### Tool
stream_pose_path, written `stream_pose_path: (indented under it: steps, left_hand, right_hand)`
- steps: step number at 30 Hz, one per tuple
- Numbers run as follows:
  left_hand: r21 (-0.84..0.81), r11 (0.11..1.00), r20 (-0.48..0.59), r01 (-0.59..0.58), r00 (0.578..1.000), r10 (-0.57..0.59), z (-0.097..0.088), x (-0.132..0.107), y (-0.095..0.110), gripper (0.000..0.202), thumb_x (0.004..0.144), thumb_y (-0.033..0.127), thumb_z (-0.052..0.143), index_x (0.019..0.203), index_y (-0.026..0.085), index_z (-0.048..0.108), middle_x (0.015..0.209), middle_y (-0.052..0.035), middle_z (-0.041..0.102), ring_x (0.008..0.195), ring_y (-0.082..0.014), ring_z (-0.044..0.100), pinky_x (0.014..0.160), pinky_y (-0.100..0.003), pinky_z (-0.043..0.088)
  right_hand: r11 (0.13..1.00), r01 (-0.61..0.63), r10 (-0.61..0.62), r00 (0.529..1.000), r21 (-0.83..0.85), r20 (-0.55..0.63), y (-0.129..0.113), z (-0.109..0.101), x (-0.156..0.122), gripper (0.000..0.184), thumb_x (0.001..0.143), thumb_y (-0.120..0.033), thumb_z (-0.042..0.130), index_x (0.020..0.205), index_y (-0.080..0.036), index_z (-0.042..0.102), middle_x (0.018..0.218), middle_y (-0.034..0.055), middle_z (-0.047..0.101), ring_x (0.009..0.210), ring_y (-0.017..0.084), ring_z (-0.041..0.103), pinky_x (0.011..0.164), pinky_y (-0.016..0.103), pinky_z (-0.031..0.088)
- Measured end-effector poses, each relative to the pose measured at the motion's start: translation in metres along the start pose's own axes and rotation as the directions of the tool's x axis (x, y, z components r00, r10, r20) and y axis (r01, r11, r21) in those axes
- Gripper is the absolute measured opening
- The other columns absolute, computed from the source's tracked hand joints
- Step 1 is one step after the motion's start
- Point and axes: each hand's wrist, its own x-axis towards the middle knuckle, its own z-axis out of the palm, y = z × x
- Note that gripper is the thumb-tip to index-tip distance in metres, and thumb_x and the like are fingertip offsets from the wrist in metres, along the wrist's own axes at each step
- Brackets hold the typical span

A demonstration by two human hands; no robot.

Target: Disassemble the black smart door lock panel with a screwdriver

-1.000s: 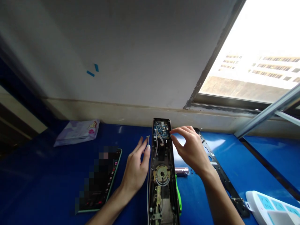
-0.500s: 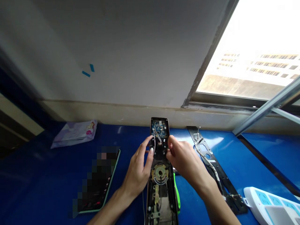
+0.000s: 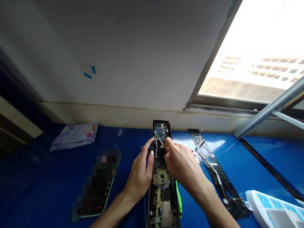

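Note:
A long opened door-lock body lies lengthwise on the blue table, with a blue circuit board at its far end and a round brass mechanism in the middle. My left hand rests against the lock's left edge, fingers curled onto it beside the grey wires. My right hand is over the lock just below the circuit board, thumb and fingers pinched together at the wires; what they grip is hidden.
A black metal plate with a white cable lies to the right. A white power strip sits at the lower right. A green-handled tool lies beside the lock. A phone and a plastic packet are on the left.
My right hand came down from above the circuit board onto the lock's wires. My left hand moved in from the table to the lock's left edge.

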Motion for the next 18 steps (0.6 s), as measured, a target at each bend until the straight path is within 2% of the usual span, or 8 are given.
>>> stream_pose_path:
  steps: [4,7,14,18]
  left_hand:
    - [-0.019,1.000,-0.022,-0.008,1.000,0.008,0.003,-0.001,-0.003,0.046,0.112,0.037,0.038,0.155,0.025,0.047,0.157,-0.0093,0.061,0.145,-0.0230,0.058,0.123,-0.045,0.046]
    - [-0.027,1.000,-0.038,-0.015,0.999,0.014,0.006,-0.002,-0.004,0.045,0.112,0.035,0.038,0.154,0.026,0.047,0.156,-0.0090,0.061,0.144,-0.0229,0.059,0.123,-0.044,0.047]
    - [-0.053,0.998,-0.053,-0.044,0.998,0.041,0.006,0.000,-0.003,0.045,0.111,0.031,0.040,0.155,0.026,0.047,0.156,-0.0088,0.061,0.143,-0.0218,0.060,0.121,-0.041,0.049]
    - [-0.059,0.997,-0.040,-0.046,0.998,0.044,0.005,0.001,-0.003,0.046,0.111,0.031,0.041,0.156,0.027,0.046,0.156,-0.0082,0.061,0.143,-0.0223,0.060,0.121,-0.041,0.049]
  right_hand:
    - [0.994,-0.021,0.040,0.983,0.110,-0.177,0.001,0.029,-0.013,0.021,0.094,-0.006,0.038,0.093,-0.022,0.051,0.070,0.0021,0.067,0.051,0.016,0.056,0.052,0.028,0.026]
    - [0.980,0.014,0.041,0.961,0.196,-0.272,0.003,0.041,-0.019,0.021,0.096,-0.008,0.035,0.089,-0.023,0.047,0.066,-0.0006,0.062,0.051,0.015,0.054,0.054,0.026,0.030]
    - [0.936,0.124,0.008,0.928,0.330,-0.372,0.007,0.041,-0.021,0.021,0.093,-0.009,0.040,0.081,-0.026,0.042,0.064,-0.0034,0.055,0.053,0.013,0.051,0.054,0.025,0.034]
    - [0.907,0.123,0.061,0.908,0.402,-0.415,0.006,0.047,-0.028,0.021,0.097,-0.013,0.042,0.082,-0.027,0.040,0.065,-0.0048,0.052,0.049,0.011,0.046,0.050,0.024,0.034]
